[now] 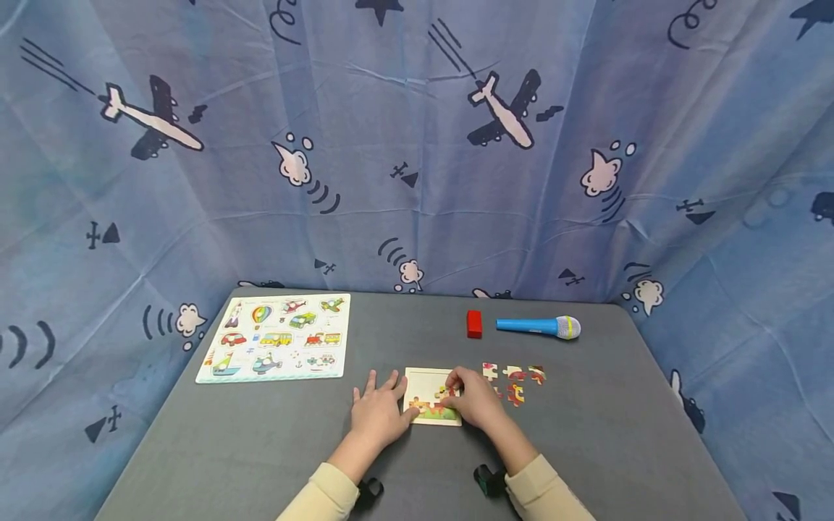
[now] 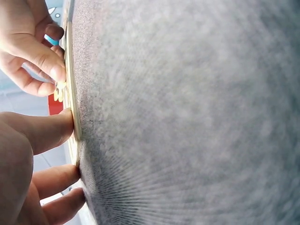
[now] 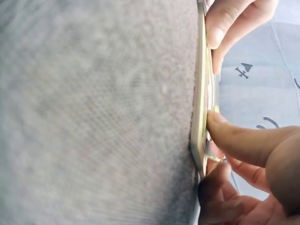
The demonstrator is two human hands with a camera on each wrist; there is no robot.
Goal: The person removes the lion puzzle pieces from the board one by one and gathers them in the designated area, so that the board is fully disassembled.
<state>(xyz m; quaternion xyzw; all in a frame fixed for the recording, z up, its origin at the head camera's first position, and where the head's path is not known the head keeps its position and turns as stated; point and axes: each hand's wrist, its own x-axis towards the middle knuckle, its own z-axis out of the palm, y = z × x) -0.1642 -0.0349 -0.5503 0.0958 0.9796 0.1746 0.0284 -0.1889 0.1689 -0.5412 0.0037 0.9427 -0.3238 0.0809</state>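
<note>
A small square puzzle board with a pale wooden frame lies flat in front of me, its lower part filled with joined picture pieces. Spread flat on the table, my left hand has its thumb on the board's left edge. My right hand reaches over the right side of the board. Between its thumb and fingers it pinches a jigsaw piece, partly hidden by the fingers. Several loose jigsaw pieces lie just right of that hand, one partly covered by it.
On the grey table, a white picture board with vehicle drawings lies at the back left. A red block and a blue toy microphone are at the back right. Patterned blue cloth hangs behind the table.
</note>
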